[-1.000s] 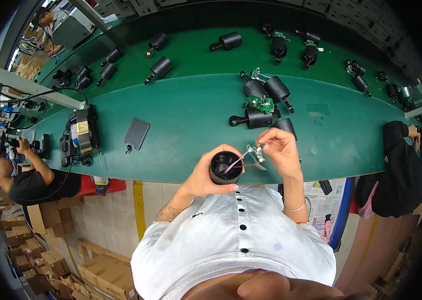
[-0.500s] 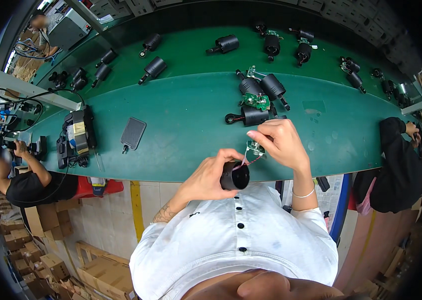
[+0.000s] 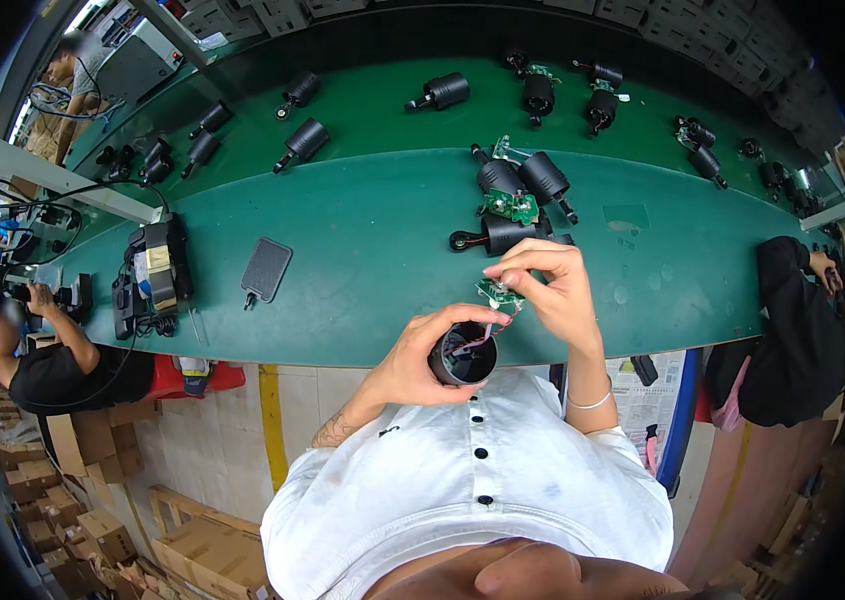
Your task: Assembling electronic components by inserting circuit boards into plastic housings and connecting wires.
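Note:
My left hand [image 3: 413, 355] is wrapped round a black cylindrical housing [image 3: 465, 372], its open end facing up toward me. Thin red and white wires [image 3: 481, 340] run out of that opening to a small green circuit board [image 3: 499, 293]. Thumb and fingers of my right hand [image 3: 548, 290] pinch the board just above the housing, at the table's near edge. Beyond my hands lies a group of black cylindrical housings [image 3: 546, 177], with another green circuit board [image 3: 511, 206] resting on them.
On the green table [image 3: 363, 250] lie a dark flat rectangular object [image 3: 268, 270] and, farther left, a black device with tape [image 3: 158, 265]. More black housings [image 3: 445, 91] lie along the far strip. One person [image 3: 53, 345] sits at the left, another [image 3: 793, 330] at the right.
My right hand has moved slightly left and down with the circuit board. The housing in my left hand has tipped, so more of its inside shows.

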Demonstrator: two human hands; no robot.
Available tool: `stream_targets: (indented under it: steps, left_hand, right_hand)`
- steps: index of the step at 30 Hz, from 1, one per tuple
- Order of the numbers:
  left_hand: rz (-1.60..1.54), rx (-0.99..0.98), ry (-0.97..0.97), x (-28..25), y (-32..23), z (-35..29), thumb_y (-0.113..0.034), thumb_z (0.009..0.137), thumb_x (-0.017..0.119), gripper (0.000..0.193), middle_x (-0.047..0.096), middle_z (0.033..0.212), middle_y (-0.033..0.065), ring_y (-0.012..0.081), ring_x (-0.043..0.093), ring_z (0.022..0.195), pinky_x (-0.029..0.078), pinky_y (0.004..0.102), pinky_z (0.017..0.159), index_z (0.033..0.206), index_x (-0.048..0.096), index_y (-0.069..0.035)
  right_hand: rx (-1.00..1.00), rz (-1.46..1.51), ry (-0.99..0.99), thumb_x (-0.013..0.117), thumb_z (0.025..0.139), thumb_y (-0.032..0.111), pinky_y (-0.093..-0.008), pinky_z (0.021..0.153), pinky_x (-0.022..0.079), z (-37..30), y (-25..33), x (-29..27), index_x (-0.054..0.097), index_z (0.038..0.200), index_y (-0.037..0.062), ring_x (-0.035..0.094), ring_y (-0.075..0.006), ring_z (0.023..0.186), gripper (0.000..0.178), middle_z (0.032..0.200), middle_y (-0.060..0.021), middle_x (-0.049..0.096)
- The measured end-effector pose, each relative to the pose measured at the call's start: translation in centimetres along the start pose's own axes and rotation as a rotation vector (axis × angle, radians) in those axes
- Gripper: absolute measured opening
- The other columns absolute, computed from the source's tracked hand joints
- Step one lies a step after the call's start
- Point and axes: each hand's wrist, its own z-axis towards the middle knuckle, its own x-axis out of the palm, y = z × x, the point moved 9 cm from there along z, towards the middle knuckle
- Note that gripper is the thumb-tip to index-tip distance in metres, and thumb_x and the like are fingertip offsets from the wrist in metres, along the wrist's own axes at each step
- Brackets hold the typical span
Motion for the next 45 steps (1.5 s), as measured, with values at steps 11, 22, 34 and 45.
stream_targets:
  steps: [11, 22, 34, 45]
  left_hand:
    - [-0.053, -0.087, 0.029, 0.2, 1.4, -0.5, -0.004, 0.060, 0.076, 0.080, 0.068, 0.108, 0.0107, 0.0240, 0.066, 0.090, 0.050, 0.0301, 0.081, 0.135, 0.046, -0.002]
    - [0.091, -0.079, -0.046, 0.2, 1.3, -0.7, -0.008, 0.062, 0.079, 0.105, 0.068, 0.105, 0.0154, 0.0265, 0.065, 0.085, 0.051, 0.0324, 0.080, 0.150, 0.021, 0.001]
    - [-0.358, -0.214, -0.309, -1.9, 5.0, -2.5, -0.014, 0.067, 0.079, 0.090, 0.056, 0.123, 0.0154, 0.0266, 0.054, 0.109, 0.040, 0.0383, 0.096, 0.144, 0.034, 0.000]
    - [-0.357, -0.183, 0.146, -0.9, 3.8, -0.8, -0.019, 0.069, 0.080, 0.073, 0.054, 0.119, 0.0132, 0.0230, 0.052, 0.111, 0.040, 0.0344, 0.096, 0.131, 0.047, 0.001]
  right_hand:
    - [-0.115, 0.227, -0.126, 0.076, 0.067, -0.007, -0.0224, 0.066, 0.044, -0.7, -0.4, -0.6, 0.074, 0.081, 0.0002, 0.054, -0.0124, 0.072, 0.016, 0.079, -0.0067, 0.068]
    - [-0.423, -0.269, -0.277, 0.077, 0.060, -0.006, -0.0259, 0.067, 0.045, -1.9, 4.3, -0.2, 0.072, 0.077, 0.0013, 0.055, -0.0166, 0.070, 0.019, 0.074, -0.0075, 0.068]
    - [-0.412, -0.197, -0.378, 0.075, 0.064, -0.007, -0.0278, 0.070, 0.046, -2.1, 4.5, -0.8, 0.069, 0.076, 0.0007, 0.056, -0.0178, 0.073, 0.016, 0.078, -0.0092, 0.068]
    - [-0.335, 0.102, -0.229, 0.077, 0.062, -0.007, -0.0273, 0.068, 0.045, -1.8, 4.1, 0.6, 0.067, 0.074, 0.0014, 0.056, -0.0176, 0.073, 0.018, 0.077, -0.0093, 0.067]
